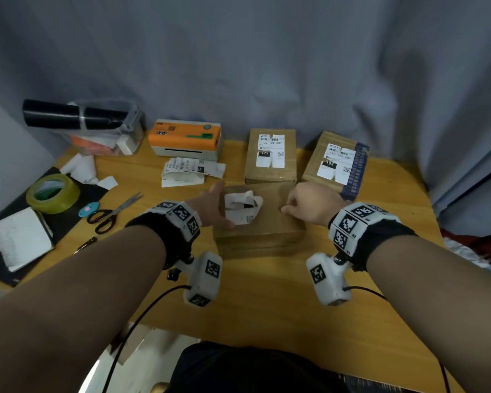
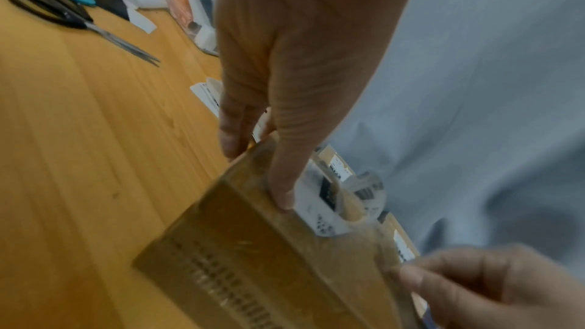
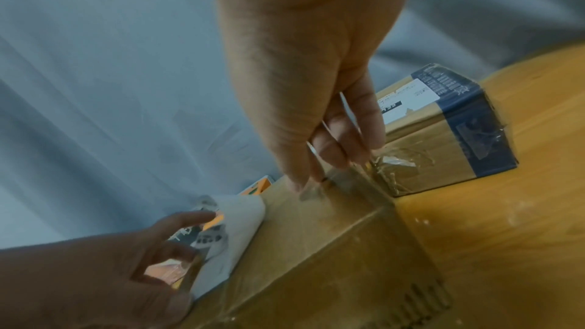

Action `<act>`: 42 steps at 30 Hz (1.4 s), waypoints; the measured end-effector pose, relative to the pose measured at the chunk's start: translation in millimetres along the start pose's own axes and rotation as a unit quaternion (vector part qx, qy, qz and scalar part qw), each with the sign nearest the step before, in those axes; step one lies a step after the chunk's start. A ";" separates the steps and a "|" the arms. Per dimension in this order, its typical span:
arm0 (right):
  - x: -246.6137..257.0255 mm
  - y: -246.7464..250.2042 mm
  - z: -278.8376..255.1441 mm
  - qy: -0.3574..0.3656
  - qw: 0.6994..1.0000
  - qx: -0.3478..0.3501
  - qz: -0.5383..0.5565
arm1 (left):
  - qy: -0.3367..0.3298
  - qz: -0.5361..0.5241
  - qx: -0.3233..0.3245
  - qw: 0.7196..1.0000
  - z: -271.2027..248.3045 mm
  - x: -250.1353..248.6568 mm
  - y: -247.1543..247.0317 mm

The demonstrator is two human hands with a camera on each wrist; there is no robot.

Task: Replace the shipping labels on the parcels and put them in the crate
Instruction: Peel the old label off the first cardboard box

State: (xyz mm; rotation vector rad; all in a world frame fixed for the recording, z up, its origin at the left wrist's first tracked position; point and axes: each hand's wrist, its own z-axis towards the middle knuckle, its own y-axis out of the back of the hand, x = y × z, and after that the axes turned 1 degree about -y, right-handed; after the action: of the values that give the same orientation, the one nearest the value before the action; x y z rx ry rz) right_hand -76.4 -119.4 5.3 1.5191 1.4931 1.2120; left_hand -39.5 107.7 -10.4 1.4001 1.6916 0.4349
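Two hands work on one cardboard parcel [image 1: 262, 222] at the middle of the wooden table [image 1: 267, 293]. The left hand [image 1: 213, 205] grips the parcel's left edge, thumb pressed on top beside a crumpled, half-peeled old shipping label [image 1: 243, 207], the other fingers curled down the side. The right hand [image 1: 309, 207] bears on the parcel's right part with bent fingers, fingertips [image 3: 335, 156] touching the clear tape near the far corner; whether they pinch a tape edge or only press cannot be told.

Just beyond the hands stand two more parcels, a plain one [image 1: 271, 157] and one with blue printed tape [image 1: 338, 163], both wearing torn labels. Beyond the left hand lie loose printed labels [image 1: 187, 171] before an orange label printer [image 1: 186, 139]. Further left are scissors [image 1: 111, 214], a small blue cutter [image 1: 88, 208], a roll of tape [image 1: 53, 192] and a clear storage box [image 1: 108, 129]. No crate is in view.

Judging by this, the removal step is under way on the first parcel. Next, the old label likely needs stripping clean off while the other hand steadies the box, then a fresh label from the stack pressed flat.
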 end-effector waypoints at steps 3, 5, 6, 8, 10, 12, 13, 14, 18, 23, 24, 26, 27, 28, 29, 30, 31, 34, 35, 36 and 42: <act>3.5 -1.2 3.8 0.010 0.998 -0.054 0.009 | -0.035 -0.050 -0.051 0.997 0.8 -3.4 -5.9; 5.1 -3.7 4.6 0.036 0.995 -0.090 0.040 | -0.061 -0.047 -0.071 0.994 2.0 -7.7 -8.2; 5.9 -4.9 4.8 0.056 0.992 -0.096 0.054 | -0.073 -0.035 -0.085 0.993 2.8 -9.9 -9.5; 8.3 -6.6 5.9 0.094 0.991 -0.071 0.066 | -0.088 -0.014 -0.103 0.991 6.2 -13.3 -11.7; 12.1 -7.6 9.0 0.116 0.991 -0.015 0.058 | -0.106 0.005 -0.108 0.988 9.1 -17.4 -12.4; 14.9 -8.4 16.2 0.131 0.990 0.015 0.045 | -0.124 0.034 -0.105 0.986 11.9 -21.8 -10.8; 16.3 -8.2 20.3 0.137 0.990 0.022 0.038 | -0.130 0.047 -0.100 0.985 13.1 -24.2 -8.8; 17.7 -8.1 25.1 0.138 0.989 0.030 0.033 | -0.138 0.058 -0.096 0.984 14.9 -26.0 -6.2; 21.5 -2.2 36.5 0.109 0.992 0.033 0.056 | -0.147 0.103 -0.056 0.982 21.0 -28.1 4.0; 8.1 1.8 39.7 0.080 0.994 -0.032 0.063 | -0.132 0.139 -0.062 0.980 31.7 -27.2 13.7; 4.4 2.2 40.7 0.070 0.995 -0.026 0.071 | -0.130 0.133 -0.064 0.980 34.3 -27.1 14.9; -0.2 3.7 42.6 0.062 0.995 0.002 0.083 | -0.126 0.123 -0.056 0.983 39.8 -27.3 16.1; -1.2 4.8 43.6 0.065 0.994 0.015 0.084 | -0.124 0.120 -0.044 0.984 42.3 -27.4 16.2; -2.2 5.2 45.9 0.068 0.994 0.027 0.080 | -0.124 0.118 -0.030 0.985 44.6 -27.8 16.4; -2.1 6.1 48.3 0.070 0.994 0.040 0.071 | -0.126 0.117 -0.016 0.985 46.6 -28.4 16.9; -1.6 7.2 51.0 0.071 0.994 0.054 0.060 | -0.129 0.119 -0.003 0.984 47.8 -28.7 18.3; -0.7 8.1 53.5 0.072 0.994 0.066 0.048 | -0.131 0.121 0.007 0.984 48.9 -29.1 19.8; 1.5 13.9 59.4 0.072 0.994 0.069 0.033 | -0.127 0.119 0.016 0.985 52.2 -27.9 23.0; 2.1 16.8 60.1 0.074 0.995 0.064 0.026 | -0.125 0.115 0.014 0.985 53.2 -26.9 23.2; 2.3 19.1 60.7 0.078 0.995 0.057 0.011 | -0.123 0.111 0.012 0.986 54.3 -26.1 22.9; -0.8 18.7 66.4 0.050 0.996 0.069 0.017 | -0.111 0.091 -0.005 0.990 59.6 -26.8 22.1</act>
State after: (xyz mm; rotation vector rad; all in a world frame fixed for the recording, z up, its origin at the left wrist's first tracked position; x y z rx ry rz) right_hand -7.9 -113.1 0.1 1.5995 1.6523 1.2423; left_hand 20.8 74.8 -16.9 1.5430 1.3878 0.3723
